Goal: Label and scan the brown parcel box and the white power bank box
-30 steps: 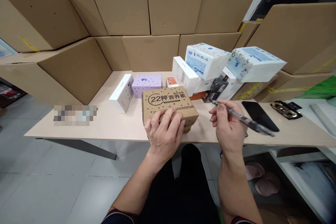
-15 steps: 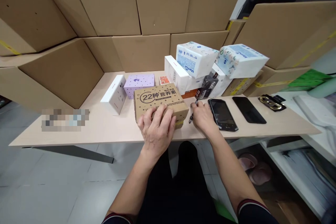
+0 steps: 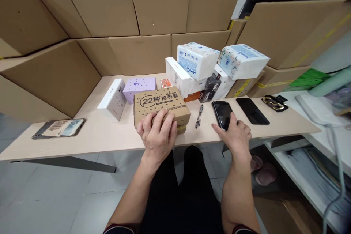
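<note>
A brown cardboard box (image 3: 161, 102) with dark printing sits near the front edge of the table. My left hand (image 3: 157, 135) holds its near side, fingers bent over the top. To the right, my right hand (image 3: 236, 133) is over the lower end of a black handheld device (image 3: 222, 112) lying screen up. Its thumb is at the device's left edge and the index finger by the right edge, spread apart; whether they press on it I cannot tell. Between box and device lies a pen (image 3: 199, 116), touched by neither hand.
Behind the box stand a purple box (image 3: 140, 87), a white box (image 3: 113, 98) and stacked tissue packs (image 3: 199, 58). A black phone (image 3: 252, 111) and gold-coloured metal item (image 3: 274, 103) lie right. Banknotes on a dark case (image 3: 61, 128) lie left. Cardboard boxes (image 3: 139, 55) wall the back.
My right hand has left the pen, which now lies on the table, and moved right to the handheld device. My left hand stays on the cardboard box. The view has shifted slightly.
</note>
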The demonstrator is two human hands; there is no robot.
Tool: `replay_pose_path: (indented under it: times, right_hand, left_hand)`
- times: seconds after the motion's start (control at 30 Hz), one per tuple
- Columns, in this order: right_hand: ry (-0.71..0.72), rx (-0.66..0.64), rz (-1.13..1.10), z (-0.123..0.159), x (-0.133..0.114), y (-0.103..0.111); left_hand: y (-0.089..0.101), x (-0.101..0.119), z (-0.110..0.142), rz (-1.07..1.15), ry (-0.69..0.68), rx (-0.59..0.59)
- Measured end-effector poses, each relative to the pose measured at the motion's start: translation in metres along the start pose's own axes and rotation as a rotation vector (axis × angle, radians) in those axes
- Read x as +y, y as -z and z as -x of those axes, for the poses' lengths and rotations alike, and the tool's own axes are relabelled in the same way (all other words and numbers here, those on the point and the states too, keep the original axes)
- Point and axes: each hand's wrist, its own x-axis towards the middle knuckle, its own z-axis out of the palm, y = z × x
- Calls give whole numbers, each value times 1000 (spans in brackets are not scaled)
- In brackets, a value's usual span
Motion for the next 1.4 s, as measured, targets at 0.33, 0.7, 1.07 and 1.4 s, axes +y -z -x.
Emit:
replay_pose_path:
  times: [0.33, 0.7, 1.07, 1.4]
  right_hand:
    - [141, 347, -365, 14, 10, -18]
    - [485, 477, -754, 89, -38, 27]
    - [697, 616, -662, 98, -84, 20]
    - [673, 612, -631, 100, -94, 18]
  left_hand:
    - [5, 4, -1, -12, 4, 4]
    - [7, 5, -3, 13, 36, -3]
    - [7, 6, 1, 6, 73, -9]
    - [4, 5, 1, 34, 68, 31]
